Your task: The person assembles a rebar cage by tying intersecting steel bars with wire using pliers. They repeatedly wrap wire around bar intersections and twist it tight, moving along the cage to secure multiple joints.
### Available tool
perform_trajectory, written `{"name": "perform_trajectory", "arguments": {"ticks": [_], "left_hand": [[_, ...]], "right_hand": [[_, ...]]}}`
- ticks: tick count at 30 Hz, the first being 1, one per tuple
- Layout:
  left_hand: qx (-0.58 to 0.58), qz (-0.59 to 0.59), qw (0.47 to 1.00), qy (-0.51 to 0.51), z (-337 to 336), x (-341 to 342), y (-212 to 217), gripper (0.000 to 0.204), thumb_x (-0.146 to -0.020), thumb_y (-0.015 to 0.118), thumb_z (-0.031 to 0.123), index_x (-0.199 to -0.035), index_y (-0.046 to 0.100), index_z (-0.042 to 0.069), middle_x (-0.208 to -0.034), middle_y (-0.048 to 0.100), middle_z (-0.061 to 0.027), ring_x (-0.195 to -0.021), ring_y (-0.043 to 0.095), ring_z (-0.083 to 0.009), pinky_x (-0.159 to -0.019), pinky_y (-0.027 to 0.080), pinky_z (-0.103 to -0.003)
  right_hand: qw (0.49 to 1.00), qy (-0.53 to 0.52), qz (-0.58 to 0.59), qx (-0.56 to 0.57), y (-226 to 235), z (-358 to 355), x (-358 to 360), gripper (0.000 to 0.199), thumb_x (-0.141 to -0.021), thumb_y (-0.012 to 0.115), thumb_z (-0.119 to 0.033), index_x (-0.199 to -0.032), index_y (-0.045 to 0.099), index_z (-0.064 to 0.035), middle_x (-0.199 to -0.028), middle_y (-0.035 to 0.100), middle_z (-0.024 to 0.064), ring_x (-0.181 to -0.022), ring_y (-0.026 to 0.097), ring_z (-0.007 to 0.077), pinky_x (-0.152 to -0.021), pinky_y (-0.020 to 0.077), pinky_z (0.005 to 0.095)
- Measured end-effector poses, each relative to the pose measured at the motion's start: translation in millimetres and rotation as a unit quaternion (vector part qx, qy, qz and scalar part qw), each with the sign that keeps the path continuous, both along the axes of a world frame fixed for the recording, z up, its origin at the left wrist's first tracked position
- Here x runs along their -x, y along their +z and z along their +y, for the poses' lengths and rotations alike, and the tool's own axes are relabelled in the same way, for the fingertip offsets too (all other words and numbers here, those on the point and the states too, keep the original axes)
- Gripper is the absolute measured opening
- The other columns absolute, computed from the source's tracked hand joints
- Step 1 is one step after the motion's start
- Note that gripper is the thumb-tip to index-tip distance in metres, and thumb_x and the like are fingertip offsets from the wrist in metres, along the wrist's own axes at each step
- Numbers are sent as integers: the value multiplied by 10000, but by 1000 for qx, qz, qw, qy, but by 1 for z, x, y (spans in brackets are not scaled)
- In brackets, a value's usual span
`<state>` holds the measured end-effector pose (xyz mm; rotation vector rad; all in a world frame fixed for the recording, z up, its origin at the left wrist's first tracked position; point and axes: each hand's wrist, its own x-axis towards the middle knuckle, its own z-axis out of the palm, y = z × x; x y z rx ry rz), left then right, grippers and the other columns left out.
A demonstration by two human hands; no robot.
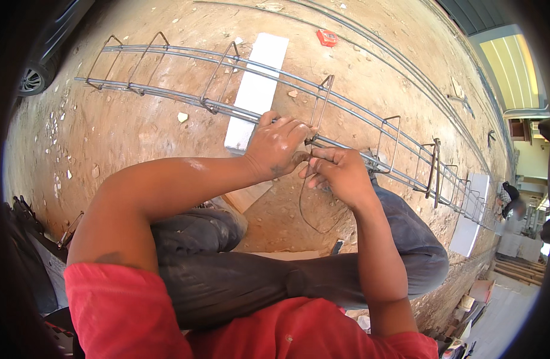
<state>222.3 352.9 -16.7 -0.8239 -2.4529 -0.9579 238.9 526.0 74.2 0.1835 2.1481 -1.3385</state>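
A long rebar cage (185,96) of steel bars with rectangular stirrups lies across in front of me. My left hand (278,143) is closed over its near bars, with the fingertips at the foot of a stirrup (324,99). Just to the right, my right hand (341,173) pinches a thin tie wire (301,200) under the same joint. The wire hangs down in a loose loop between my hands and my legs. The two hands almost touch, and the fingers partly hide the joint.
White blocks (264,66) (469,221) lie beneath the cage on the dirt ground. Beyond it are loose long bars (400,57) and a red tape measure (327,37). A car wheel (32,81) shows at upper left, a person (511,200) at far right. My bent legs (269,281) are close below.
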Motion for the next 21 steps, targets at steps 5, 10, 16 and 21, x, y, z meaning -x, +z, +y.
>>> {"name": "perform_trajectory", "arguments": {"ticks": [5, 10, 16, 21], "left_hand": [[20, 19, 1000, 7, 1, 7, -1, 372, -775, 747, 338, -1055, 624, 126, -903, 666, -16, -872, 644, -196, -927, 332, -457], [44, 24, 999, -11, -5, 9, -2, 384, -798, 722, 365, -1072, 611, 120, -868, 678, -43, -850, 666, -202, -962, 335, -500], [38, -33, 998, -49, -10, 8, -2, 571, -820, 698, 328, -1282, 469, 80, -944, 695, -114, -936, 673, -265, -1033, 311, -515], [62, -59, 992, -94, -14, 13, 1, 582, -849, 675, 294, -1313, 411, 63, -973, 689, -147, -973, 661, -321, -1046, 322, -544]], "right_hand": [[911, 155, 194, -330, 13, -2, 6, 250, -854, 664, -185, -1037, 699, -17, -805, 725, 118, -730, 701, 225, -646, 526, 348], [959, 28, 220, -175, 1, -8, 21, 312, -805, 760, -201, -1039, 670, -15, -837, 725, 132, -752, 704, 238, -682, 538, 350], [958, 20, 247, -143, -17, -5, 23, 280, -815, 742, -119, -1064, 666, -14, -824, 720, 114, -741, 696, 197, -667, 541, 314], [949, 40, 284, -127, -19, -2, 20, 271, -832, 717, -90, -1092, 675, -25, -819, 712, 84, -727, 678, 135, -675, 535, 279]]}}
